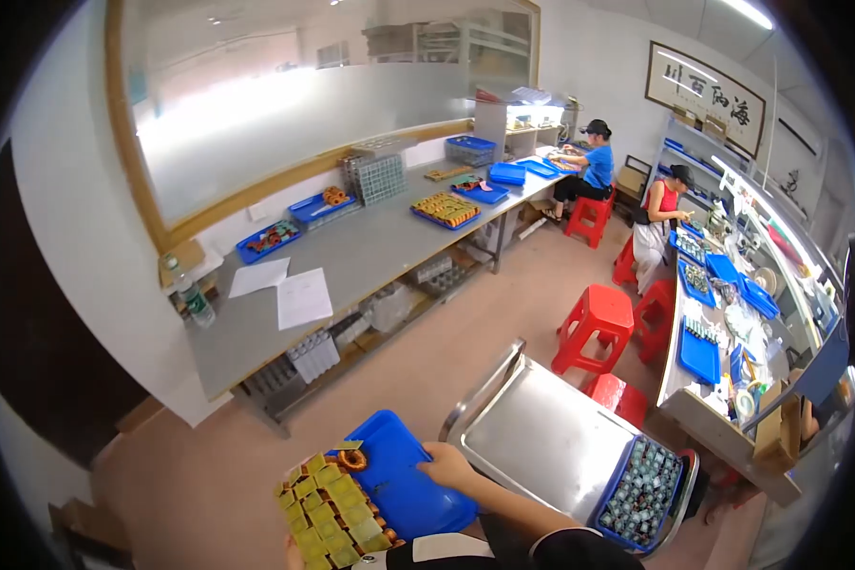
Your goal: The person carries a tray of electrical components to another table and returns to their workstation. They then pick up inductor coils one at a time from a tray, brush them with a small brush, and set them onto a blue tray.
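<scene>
My right hand [446, 468] is closed round the right edge of a blue plastic tray [394, 475], held tilted at the bottom of the head view. On the tray's left part lie rows of yellow square pieces [328, 513], with copper-coloured coils showing beneath them. One copper ring coil [353, 460] sits apart beside the rows. Only a sliver of my left hand [293, 551] shows at the tray's lower left, and its fingers are hidden. To the right of my right hand stands a metal cart [532, 432] carrying a blue tray of small dark grey parts [641, 489].
A long grey workbench [370, 271] holds papers [304, 299], a bottle [192, 299] and a tray of yellow-topped coils [445, 209]. Red stools [594, 323] stand beyond the cart. Two people [594, 166] work at the benches; the right bench carries blue trays [700, 356].
</scene>
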